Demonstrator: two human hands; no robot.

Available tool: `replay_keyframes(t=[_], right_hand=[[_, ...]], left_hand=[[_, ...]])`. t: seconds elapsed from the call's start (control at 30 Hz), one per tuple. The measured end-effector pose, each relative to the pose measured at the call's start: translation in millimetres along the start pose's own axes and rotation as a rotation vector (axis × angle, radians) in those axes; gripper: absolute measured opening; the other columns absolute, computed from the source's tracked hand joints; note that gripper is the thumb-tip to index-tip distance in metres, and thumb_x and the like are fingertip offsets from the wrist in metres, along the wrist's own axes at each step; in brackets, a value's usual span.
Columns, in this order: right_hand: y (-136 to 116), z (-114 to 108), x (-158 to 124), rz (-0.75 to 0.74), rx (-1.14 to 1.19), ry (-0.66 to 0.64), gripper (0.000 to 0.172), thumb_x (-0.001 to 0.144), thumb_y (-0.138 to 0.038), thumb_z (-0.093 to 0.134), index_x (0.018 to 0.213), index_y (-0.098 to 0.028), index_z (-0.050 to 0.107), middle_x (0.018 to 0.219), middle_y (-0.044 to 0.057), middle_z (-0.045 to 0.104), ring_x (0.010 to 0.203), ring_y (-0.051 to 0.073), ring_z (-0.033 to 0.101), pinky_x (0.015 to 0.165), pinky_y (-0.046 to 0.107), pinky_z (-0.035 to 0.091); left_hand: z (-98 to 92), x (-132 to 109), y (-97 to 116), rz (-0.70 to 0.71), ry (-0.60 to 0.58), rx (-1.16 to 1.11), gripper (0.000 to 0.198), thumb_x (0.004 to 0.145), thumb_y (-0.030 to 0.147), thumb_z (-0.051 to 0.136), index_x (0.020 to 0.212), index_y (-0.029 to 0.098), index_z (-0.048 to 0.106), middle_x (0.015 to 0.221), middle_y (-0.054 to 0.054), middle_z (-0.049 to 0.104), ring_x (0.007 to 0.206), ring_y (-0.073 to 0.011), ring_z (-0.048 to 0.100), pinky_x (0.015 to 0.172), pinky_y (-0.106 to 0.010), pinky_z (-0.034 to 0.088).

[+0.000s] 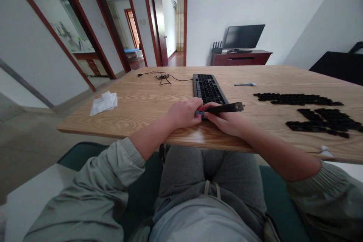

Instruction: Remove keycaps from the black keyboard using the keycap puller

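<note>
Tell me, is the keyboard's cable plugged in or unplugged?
Unplugged: the plug lies loose on the table, while the cable runs to the keyboard.

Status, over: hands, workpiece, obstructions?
Right hand grips dark bar; left hand at its end. Keyboard on table, near end hidden behind hands. Black pieces off right, apart from hands.

Bench (141, 102) under left grip (185, 113) and right grip (228, 121) shows wood grain, slight gloss. Keyboard (208, 89) beyond them looks matt plastic. Left of left grip: crumpled paper (103, 103), matt. Right of right grip: loose keys (295, 99), plastic-looking, uneven.
</note>
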State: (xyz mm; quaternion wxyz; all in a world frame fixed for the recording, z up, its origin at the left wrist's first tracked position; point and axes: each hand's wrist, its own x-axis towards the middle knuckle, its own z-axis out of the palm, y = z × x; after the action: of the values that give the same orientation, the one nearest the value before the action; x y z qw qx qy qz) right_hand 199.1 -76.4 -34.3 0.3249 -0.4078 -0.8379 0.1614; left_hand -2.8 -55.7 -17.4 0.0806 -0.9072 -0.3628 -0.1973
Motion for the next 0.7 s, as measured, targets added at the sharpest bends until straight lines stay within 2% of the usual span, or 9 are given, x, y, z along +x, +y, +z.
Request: replay_keyframes(t=[0.13, 0.27, 0.43, 0.5, 0.57, 0.63, 0.7], right_hand=[[1.6, 0.8, 4.2, -0.012, 0.024, -0.023, 0.021, 0.095, -0.031, 0.047, 0.100, -0.021, 0.065, 0.104, 0.007, 0.070, 0.099, 0.024, 0.063, 0.096, 0.040, 0.047], [1.2, 2.4, 7.4, 0.010, 0.054, -0.027, 0.022, 0.094, -0.034, 0.050, 0.103, -0.022, 0.066, 0.105, 0.007, 0.070, 0.100, 0.024, 0.063, 0.095, 0.040, 0.048], [1.4, -6.6, 4.4, 0.043, 0.071, 0.049, 0.025, 0.089, -0.039, 0.058, 0.109, -0.025, 0.065, 0.100, 0.005, 0.069, 0.092, 0.023, 0.063, 0.088, 0.038, 0.050], [7.5, -17.5, 3.2, 0.117, 0.127, 0.142, 0.028, 0.087, -0.043, 0.060, 0.109, -0.026, 0.065, 0.095, 0.005, 0.069, 0.087, 0.022, 0.063, 0.082, 0.036, 0.051], [18.0, -31.1, 2.7, 0.250, 0.260, 0.291, 0.029, 0.087, -0.047, 0.059, 0.105, -0.025, 0.065, 0.086, 0.004, 0.067, 0.080, 0.021, 0.062, 0.075, 0.034, 0.051], [30.1, -44.1, 2.6, 0.440, 0.458, 0.385, 0.033, 0.087, -0.052, 0.054, 0.098, -0.023, 0.064, 0.077, 0.004, 0.064, 0.072, 0.019, 0.061, 0.068, 0.032, 0.051], [39.0, -53.3, 2.8, 0.623, 0.644, 0.391, 0.038, 0.088, -0.056, 0.050, 0.092, -0.021, 0.063, 0.072, 0.004, 0.062, 0.067, 0.018, 0.060, 0.062, 0.031, 0.051]], left_hand=[[2.3, 1.6, -4.8, -0.030, 0.023, -0.031, 0.015, 0.080, 0.030, 0.058, 0.091, 0.020, 0.058, 0.089, -0.003, 0.067, 0.079, -0.0184, 0.061, 0.065, -0.030, 0.042], [1.8, 0.9, -15.6, -0.015, 0.013, -0.081, 0.007, 0.080, 0.025, 0.056, 0.084, 0.020, 0.058, 0.083, -0.002, 0.066, 0.074, -0.0163, 0.059, 0.064, -0.029, 0.041], [-6.5, -4.9, -16.0, -0.043, 0.007, -0.186, 0.013, 0.083, 0.028, 0.056, 0.091, 0.019, 0.060, 0.084, -0.001, 0.067, 0.074, -0.0148, 0.060, 0.068, -0.028, 0.045], [-8.4, -6.9, -10.5, -0.021, 0.006, -0.162, 0.016, 0.084, 0.034, 0.057, 0.090, 0.019, 0.061, 0.090, -0.003, 0.068, 0.080, -0.0166, 0.062, 0.074, -0.030, 0.047], [-7.3, -6.3, -5.5, -0.050, 0.009, -0.154, 0.027, 0.085, 0.044, 0.058, 0.094, 0.019, 0.062, 0.097, -0.006, 0.070, 0.088, -0.0197, 0.064, 0.080, -0.033, 0.048], [-2.9, -1.5, -4.6, -0.177, 0.016, -0.238, 0.042, 0.086, 0.053, 0.057, 0.110, 0.019, 0.060, 0.108, -0.009, 0.070, 0.094, -0.0217, 0.065, 0.082, -0.035, 0.050], [4.1, 8.1, -9.7, -0.333, -0.021, -0.401, 0.058, 0.087, 0.056, 0.055, 0.131, 0.017, 0.050, 0.118, -0.012, 0.069, 0.097, -0.0215, 0.067, 0.081, -0.033, 0.052]])
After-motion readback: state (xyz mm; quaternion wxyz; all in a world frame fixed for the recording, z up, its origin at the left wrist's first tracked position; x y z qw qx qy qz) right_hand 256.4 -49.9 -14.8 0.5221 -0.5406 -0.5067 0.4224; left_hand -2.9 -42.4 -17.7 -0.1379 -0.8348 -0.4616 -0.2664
